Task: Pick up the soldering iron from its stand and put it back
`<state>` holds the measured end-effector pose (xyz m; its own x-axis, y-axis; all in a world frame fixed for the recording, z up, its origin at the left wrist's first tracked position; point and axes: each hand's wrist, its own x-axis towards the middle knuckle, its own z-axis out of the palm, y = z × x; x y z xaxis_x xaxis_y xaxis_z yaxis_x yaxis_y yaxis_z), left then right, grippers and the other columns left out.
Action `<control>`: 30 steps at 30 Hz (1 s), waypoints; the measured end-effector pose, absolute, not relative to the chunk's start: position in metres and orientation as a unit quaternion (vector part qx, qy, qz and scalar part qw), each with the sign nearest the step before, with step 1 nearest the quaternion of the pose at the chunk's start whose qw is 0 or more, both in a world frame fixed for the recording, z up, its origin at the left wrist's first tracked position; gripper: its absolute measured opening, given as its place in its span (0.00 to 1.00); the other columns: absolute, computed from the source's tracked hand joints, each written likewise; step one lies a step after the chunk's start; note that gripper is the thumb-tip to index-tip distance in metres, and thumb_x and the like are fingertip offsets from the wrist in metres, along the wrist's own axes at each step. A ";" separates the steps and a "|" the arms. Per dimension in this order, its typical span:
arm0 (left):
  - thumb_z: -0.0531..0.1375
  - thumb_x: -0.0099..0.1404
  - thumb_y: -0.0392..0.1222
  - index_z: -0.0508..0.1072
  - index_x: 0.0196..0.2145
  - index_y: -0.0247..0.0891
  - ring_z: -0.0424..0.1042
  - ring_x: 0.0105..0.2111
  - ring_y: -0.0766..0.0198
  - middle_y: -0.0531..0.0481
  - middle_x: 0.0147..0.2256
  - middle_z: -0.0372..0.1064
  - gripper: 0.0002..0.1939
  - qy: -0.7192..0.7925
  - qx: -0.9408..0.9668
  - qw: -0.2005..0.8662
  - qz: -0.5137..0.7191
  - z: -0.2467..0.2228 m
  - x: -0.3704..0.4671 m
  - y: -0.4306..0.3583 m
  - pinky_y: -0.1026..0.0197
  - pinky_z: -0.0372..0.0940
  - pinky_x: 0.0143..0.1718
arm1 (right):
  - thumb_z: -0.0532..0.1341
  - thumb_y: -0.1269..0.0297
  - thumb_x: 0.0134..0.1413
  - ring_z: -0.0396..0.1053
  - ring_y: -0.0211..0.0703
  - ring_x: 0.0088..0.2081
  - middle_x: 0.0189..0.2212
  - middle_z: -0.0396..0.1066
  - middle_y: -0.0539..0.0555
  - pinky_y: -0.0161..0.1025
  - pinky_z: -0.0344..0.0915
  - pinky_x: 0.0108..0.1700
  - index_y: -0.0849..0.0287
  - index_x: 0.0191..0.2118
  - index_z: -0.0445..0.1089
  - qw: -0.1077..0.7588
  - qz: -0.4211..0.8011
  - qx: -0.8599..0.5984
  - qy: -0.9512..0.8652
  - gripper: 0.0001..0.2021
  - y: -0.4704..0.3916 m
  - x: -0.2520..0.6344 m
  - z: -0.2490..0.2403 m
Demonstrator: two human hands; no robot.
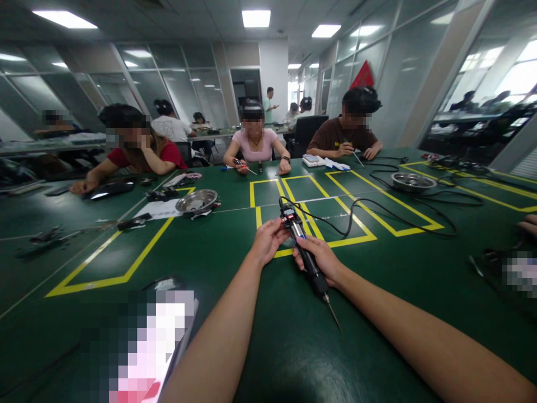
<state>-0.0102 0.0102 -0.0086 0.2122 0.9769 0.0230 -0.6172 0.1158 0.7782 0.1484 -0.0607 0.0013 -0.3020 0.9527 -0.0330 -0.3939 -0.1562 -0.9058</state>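
Observation:
A black and silver electric screwdriver (309, 258) is held above the green table (226, 263), its thin bit pointing down and toward me. My right hand (321, 257) is wrapped round the middle of its body. At the cable end, my left hand (271, 240) has its fingers pressed against the top of the tool. A black cable (377, 202) runs from that end across the table to the right. Yellow tape rectangles (352, 242) lie under and beyond the tool.
Metal bowls stand at the left (196, 202) and right (413, 182). White paper (157, 209) and small black parts lie left. A blurred screen is at lower left. Several people sit across the table; one hand (529, 225) shows at the right edge.

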 end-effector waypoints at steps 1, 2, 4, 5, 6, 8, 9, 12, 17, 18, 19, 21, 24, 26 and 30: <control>0.66 0.57 0.41 0.68 0.33 0.34 0.76 0.36 0.60 0.43 0.36 0.74 0.12 0.260 0.343 0.699 0.571 -0.009 -0.010 0.010 0.55 0.69 0.44 | 0.64 0.54 0.53 0.66 0.35 0.18 0.24 0.72 0.52 0.31 0.63 0.18 0.62 0.35 0.66 0.490 0.686 -0.329 -0.426 0.15 -0.061 0.148 0.001; 0.66 0.57 0.41 0.67 0.33 0.34 0.75 0.36 0.60 0.43 0.36 0.74 0.12 0.258 0.344 0.699 0.572 -0.009 -0.010 0.010 0.55 0.69 0.44 | 0.64 0.54 0.53 0.66 0.35 0.18 0.24 0.72 0.52 0.31 0.63 0.18 0.62 0.35 0.66 0.489 0.685 -0.330 -0.427 0.15 -0.061 0.149 0.001; 0.66 0.57 0.40 0.67 0.32 0.34 0.75 0.36 0.61 0.43 0.35 0.74 0.12 0.256 0.344 0.697 0.575 -0.010 -0.010 0.011 0.55 0.69 0.44 | 0.64 0.54 0.53 0.66 0.34 0.18 0.24 0.72 0.52 0.31 0.64 0.19 0.62 0.35 0.66 0.489 0.685 -0.330 -0.427 0.15 -0.061 0.149 0.002; 0.67 0.56 0.40 0.66 0.31 0.34 0.75 0.36 0.61 0.44 0.35 0.74 0.12 0.257 0.345 0.696 0.575 -0.010 -0.010 0.011 0.55 0.69 0.44 | 0.64 0.54 0.53 0.66 0.34 0.18 0.24 0.72 0.52 0.31 0.64 0.19 0.62 0.36 0.66 0.489 0.685 -0.330 -0.427 0.15 -0.061 0.149 0.002; 0.67 0.56 0.40 0.66 0.31 0.34 0.75 0.36 0.61 0.44 0.35 0.74 0.13 0.258 0.345 0.693 0.577 -0.011 -0.009 0.011 0.55 0.69 0.44 | 0.64 0.54 0.53 0.66 0.35 0.18 0.24 0.72 0.52 0.31 0.64 0.19 0.62 0.36 0.66 0.489 0.685 -0.330 -0.427 0.15 -0.061 0.149 0.002; 0.67 0.55 0.41 0.65 0.30 0.35 0.75 0.35 0.62 0.45 0.35 0.74 0.14 0.262 0.347 0.687 0.582 -0.011 -0.009 0.011 0.54 0.69 0.43 | 0.64 0.54 0.52 0.66 0.35 0.18 0.24 0.72 0.52 0.31 0.64 0.19 0.62 0.35 0.66 0.489 0.686 -0.330 -0.425 0.15 -0.060 0.149 0.002; 0.68 0.55 0.41 0.64 0.30 0.35 0.75 0.34 0.62 0.45 0.35 0.74 0.14 0.265 0.348 0.683 0.585 -0.011 -0.008 0.011 0.54 0.69 0.43 | 0.64 0.54 0.52 0.66 0.35 0.18 0.24 0.72 0.52 0.31 0.64 0.19 0.62 0.35 0.66 0.489 0.687 -0.331 -0.424 0.15 -0.060 0.149 0.001; 0.68 0.54 0.42 0.64 0.30 0.35 0.75 0.34 0.63 0.46 0.34 0.74 0.16 0.272 0.353 0.673 0.590 -0.011 -0.007 0.010 0.54 0.70 0.43 | 0.64 0.54 0.53 0.66 0.35 0.18 0.25 0.72 0.52 0.31 0.64 0.18 0.61 0.36 0.66 0.492 0.686 -0.329 -0.423 0.15 -0.059 0.150 -0.001; 0.67 0.55 0.46 0.65 0.29 0.34 0.76 0.34 0.61 0.44 0.35 0.74 0.16 0.290 0.379 0.648 0.593 -0.010 -0.005 0.010 0.54 0.71 0.40 | 0.64 0.54 0.53 0.66 0.34 0.19 0.25 0.72 0.53 0.31 0.64 0.18 0.62 0.37 0.67 0.494 0.681 -0.334 -0.424 0.15 -0.059 0.150 -0.002; 0.67 0.55 0.47 0.65 0.28 0.34 0.76 0.34 0.60 0.44 0.34 0.74 0.16 0.302 0.383 0.639 0.595 -0.010 -0.004 0.011 0.53 0.71 0.40 | 0.64 0.55 0.53 0.66 0.34 0.19 0.25 0.72 0.53 0.31 0.65 0.19 0.62 0.37 0.67 0.492 0.680 -0.341 -0.424 0.15 -0.059 0.150 -0.001; 0.67 0.55 0.47 0.66 0.29 0.34 0.76 0.33 0.61 0.43 0.33 0.74 0.16 0.317 0.388 0.628 0.596 -0.011 -0.003 0.011 0.53 0.71 0.40 | 0.64 0.55 0.53 0.66 0.35 0.19 0.25 0.72 0.53 0.31 0.65 0.19 0.62 0.37 0.67 0.489 0.678 -0.350 -0.423 0.14 -0.058 0.150 -0.001; 0.67 0.55 0.48 0.68 0.31 0.33 0.76 0.32 0.61 0.43 0.32 0.75 0.16 0.342 0.406 0.608 0.590 -0.014 0.000 0.013 0.54 0.71 0.40 | 0.65 0.56 0.52 0.66 0.35 0.19 0.25 0.72 0.53 0.32 0.66 0.19 0.62 0.36 0.67 0.487 0.673 -0.370 -0.417 0.14 -0.056 0.154 0.001; 0.67 0.56 0.46 0.70 0.36 0.31 0.77 0.34 0.59 0.40 0.34 0.75 0.16 0.369 0.447 0.584 0.568 -0.018 0.002 0.014 0.56 0.71 0.42 | 0.65 0.58 0.52 0.67 0.35 0.20 0.25 0.72 0.54 0.32 0.67 0.20 0.62 0.36 0.67 0.492 0.664 -0.391 -0.406 0.13 -0.048 0.167 0.004; 0.67 0.57 0.43 0.70 0.38 0.30 0.77 0.36 0.58 0.40 0.35 0.74 0.16 0.382 0.463 0.572 0.559 -0.020 0.002 0.015 0.56 0.71 0.42 | 0.65 0.58 0.52 0.67 0.35 0.21 0.26 0.72 0.55 0.32 0.67 0.21 0.62 0.36 0.67 0.499 0.652 -0.405 -0.403 0.13 -0.041 0.183 0.005; 0.66 0.58 0.37 0.68 0.40 0.30 0.77 0.33 0.59 0.42 0.35 0.73 0.15 0.392 0.471 0.558 0.559 -0.020 0.001 0.014 0.57 0.72 0.39 | 0.66 0.61 0.52 0.67 0.35 0.22 0.27 0.72 0.55 0.32 0.68 0.22 0.62 0.36 0.66 0.513 0.606 -0.462 -0.396 0.11 -0.024 0.236 0.005</control>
<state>0.0007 0.0138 -0.0197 0.0667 0.9937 0.0895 -0.2540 -0.0699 0.9647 0.2363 -0.0238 0.0055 -0.0467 0.9871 -0.1532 -0.2565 -0.1601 -0.9532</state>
